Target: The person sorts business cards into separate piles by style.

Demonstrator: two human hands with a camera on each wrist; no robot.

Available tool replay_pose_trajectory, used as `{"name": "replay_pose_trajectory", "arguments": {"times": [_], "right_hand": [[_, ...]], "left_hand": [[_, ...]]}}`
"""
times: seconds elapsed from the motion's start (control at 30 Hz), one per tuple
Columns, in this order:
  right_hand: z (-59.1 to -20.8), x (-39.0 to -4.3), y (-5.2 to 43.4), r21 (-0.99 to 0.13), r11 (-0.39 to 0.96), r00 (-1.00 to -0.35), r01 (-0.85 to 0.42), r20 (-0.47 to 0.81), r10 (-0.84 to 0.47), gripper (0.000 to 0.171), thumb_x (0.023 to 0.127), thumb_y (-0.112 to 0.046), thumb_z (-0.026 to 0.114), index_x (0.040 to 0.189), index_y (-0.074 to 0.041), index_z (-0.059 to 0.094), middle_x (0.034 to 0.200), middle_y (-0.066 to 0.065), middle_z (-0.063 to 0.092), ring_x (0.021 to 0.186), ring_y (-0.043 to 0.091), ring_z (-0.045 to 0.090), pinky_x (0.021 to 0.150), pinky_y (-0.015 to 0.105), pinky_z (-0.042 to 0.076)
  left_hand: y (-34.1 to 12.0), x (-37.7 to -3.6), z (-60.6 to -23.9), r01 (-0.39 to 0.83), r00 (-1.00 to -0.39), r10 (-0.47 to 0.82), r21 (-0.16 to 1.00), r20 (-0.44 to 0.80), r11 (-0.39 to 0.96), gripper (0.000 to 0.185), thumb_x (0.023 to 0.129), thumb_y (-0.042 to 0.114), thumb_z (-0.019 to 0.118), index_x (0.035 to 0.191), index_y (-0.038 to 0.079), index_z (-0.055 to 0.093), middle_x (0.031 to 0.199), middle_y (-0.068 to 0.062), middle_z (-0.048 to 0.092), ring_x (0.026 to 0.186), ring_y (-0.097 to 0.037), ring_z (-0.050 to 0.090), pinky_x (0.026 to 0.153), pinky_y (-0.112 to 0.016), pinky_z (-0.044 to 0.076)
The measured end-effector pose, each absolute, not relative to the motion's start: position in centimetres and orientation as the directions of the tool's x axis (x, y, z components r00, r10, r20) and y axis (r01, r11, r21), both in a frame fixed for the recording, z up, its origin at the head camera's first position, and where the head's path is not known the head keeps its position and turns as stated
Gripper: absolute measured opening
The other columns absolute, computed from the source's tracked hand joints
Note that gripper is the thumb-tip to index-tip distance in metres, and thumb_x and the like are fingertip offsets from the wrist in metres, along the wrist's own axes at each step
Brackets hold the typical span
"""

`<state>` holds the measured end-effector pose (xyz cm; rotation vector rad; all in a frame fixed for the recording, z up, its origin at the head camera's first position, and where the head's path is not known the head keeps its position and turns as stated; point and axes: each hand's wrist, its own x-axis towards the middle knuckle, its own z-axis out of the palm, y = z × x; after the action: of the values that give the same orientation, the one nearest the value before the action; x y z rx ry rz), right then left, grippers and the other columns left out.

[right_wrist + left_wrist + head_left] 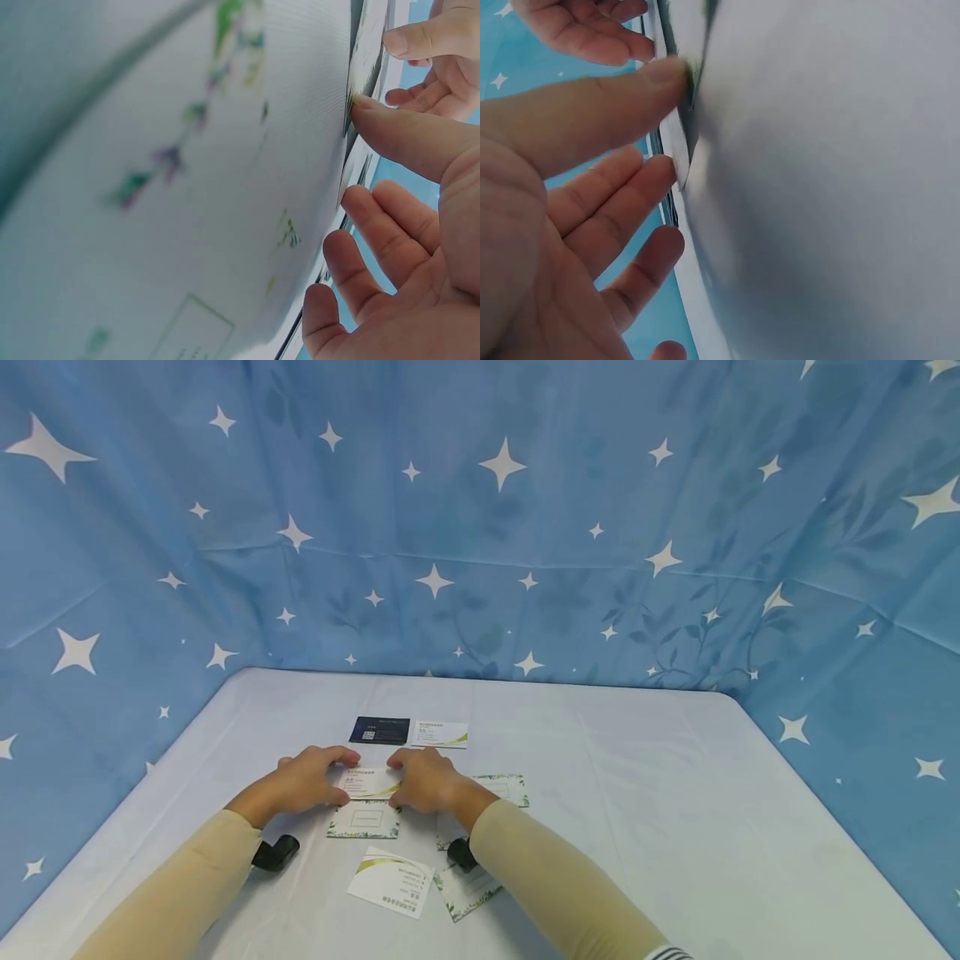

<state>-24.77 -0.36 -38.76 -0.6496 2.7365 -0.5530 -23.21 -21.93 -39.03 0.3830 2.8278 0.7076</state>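
A white business card (367, 783) with a yellow-green curve lies between the two hands in the head view. My left hand (303, 777) holds its left end, thumb at the near corner and index finger at the far one. On the opposite end my right hand (427, 779) grips it the same way. Close below the near edge is a white card with a leafy border (363, 820). In the left wrist view the thumb (664, 71) meets a card edge. The right wrist view shows the right thumb (367, 109) against a card edge too, other fingers spread behind.
Beyond the hands lie a dark blue card (380, 731) and a white card (441, 734), side by side. Nearer is a tilted business card (392, 882), with a leafy card (465, 893) beside it. Another leafy card (510, 788) is partly behind the right wrist. A starred blue curtain (480, 527) backs the table.
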Motion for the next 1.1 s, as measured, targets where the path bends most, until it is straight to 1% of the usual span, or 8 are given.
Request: {"name": "replay_pose_trajectory", "arguments": {"times": [0.2,0.37,0.47,0.6,0.7,0.8,0.9,1.1], "right_hand": [[-38.9,-24.8,-0.4,-0.399,0.845,-0.874,-0.356,-0.178,-0.452,0.061,0.083,-0.032,0.083,0.139,-0.02,0.06,0.13,-0.008,0.063,0.122,0.019,0.049,0.102,0.037,0.038],[-38.8,-24.8,-0.1,-0.391,0.842,-0.874,-0.371,-0.16,-0.46,0.059,0.084,-0.032,0.082,0.137,-0.02,0.061,0.127,-0.008,0.064,0.122,0.02,0.05,0.103,0.038,0.037],[-38.5,-24.9,0.4,-0.424,0.829,-0.876,-0.364,-0.147,-0.46,0.058,0.085,-0.031,0.081,0.138,-0.02,0.06,0.126,-0.007,0.063,0.119,0.019,0.05,0.101,0.038,0.039],[-37.8,-25.4,1.6,-0.483,0.803,-0.881,-0.35,-0.123,-0.458,0.057,0.087,-0.028,0.079,0.14,-0.019,0.059,0.13,-0.004,0.06,0.124,0.021,0.048,0.102,0.039,0.039],[-37.6,-26.1,3.0,-0.506,0.791,-0.884,-0.345,-0.108,-0.455,0.056,0.089,-0.026,0.077,0.14,-0.017,0.058,0.135,-0.002,0.058,0.13,0.022,0.045,0.105,0.04,0.038],[-37.4,-26.9,4.3,-0.523,0.787,-0.891,-0.328,-0.106,-0.441,0.056,0.089,-0.024,0.076,0.141,-0.016,0.057,0.138,-0.001,0.057,0.131,0.023,0.045,0.107,0.04,0.037],[-37.3,-27.6,5.5,-0.539,0.783,-0.899,-0.311,-0.1,-0.426,0.056,0.089,-0.022,0.076,0.141,-0.015,0.057,0.137,0.001,0.057,0.129,0.024,0.046,0.106,0.04,0.038],[-37.5,-29.0,7.5,-0.541,0.796,-0.921,-0.272,-0.094,-0.379,0.055,0.091,-0.021,0.075,0.142,-0.015,0.056,0.138,0.004,0.056,0.126,0.026,0.047,0.106,0.044,0.038]], "left_hand": [[-21.8,-23.3,-39.2,0.192,-0.95,0.285,0.483,-0.127,0.855,0.06,0.079,0.019,0.085,0.133,0.007,0.062,0.133,-0.014,0.062,0.124,-0.039,0.051,0.089,-0.06,0.029],[-21.7,-23.4,-39.2,0.186,-0.952,0.28,0.49,-0.124,0.852,0.058,0.08,0.019,0.084,0.132,0.008,0.063,0.132,-0.013,0.062,0.123,-0.038,0.051,0.09,-0.059,0.028],[-21.5,-23.5,-38.9,0.189,-0.955,0.276,0.495,-0.108,0.848,0.055,0.081,0.02,0.082,0.131,0.01,0.063,0.131,-0.011,0.062,0.123,-0.036,0.049,0.092,-0.058,0.028],[-20.9,-23.9,-38.3,0.216,-0.955,0.288,0.503,-0.07,0.837,0.051,0.084,0.022,0.08,0.13,0.011,0.063,0.13,-0.012,0.06,0.123,-0.036,0.047,0.093,-0.059,0.026],[-19.9,-24.6,-38.0,0.231,-0.953,0.297,0.505,-0.053,0.832,0.049,0.087,0.023,0.079,0.131,0.012,0.062,0.131,-0.011,0.058,0.121,-0.035,0.045,0.093,-0.057,0.026],[-18.6,-25.5,-37.9,0.233,-0.954,0.295,0.5,-0.047,0.834,0.051,0.087,0.024,0.079,0.134,0.012,0.061,0.131,-0.007,0.058,0.119,-0.031,0.043,0.092,-0.055,0.026],[-17.3,-26.6,-37.7,0.242,-0.953,0.3,0.495,-0.039,0.834,0.054,0.087,0.024,0.08,0.136,0.013,0.061,0.129,-0.006,0.058,0.117,-0.03,0.044,0.092,-0.054,0.025],[-14.9,-28.8,-38.1,0.261,-0.95,0.311,0.501,-0.017,0.825,0.055,0.087,0.023,0.08,0.137,0.012,0.06,0.13,-0.005,0.06,0.12,-0.029,0.045,0.094,-0.054,0.023]]}}
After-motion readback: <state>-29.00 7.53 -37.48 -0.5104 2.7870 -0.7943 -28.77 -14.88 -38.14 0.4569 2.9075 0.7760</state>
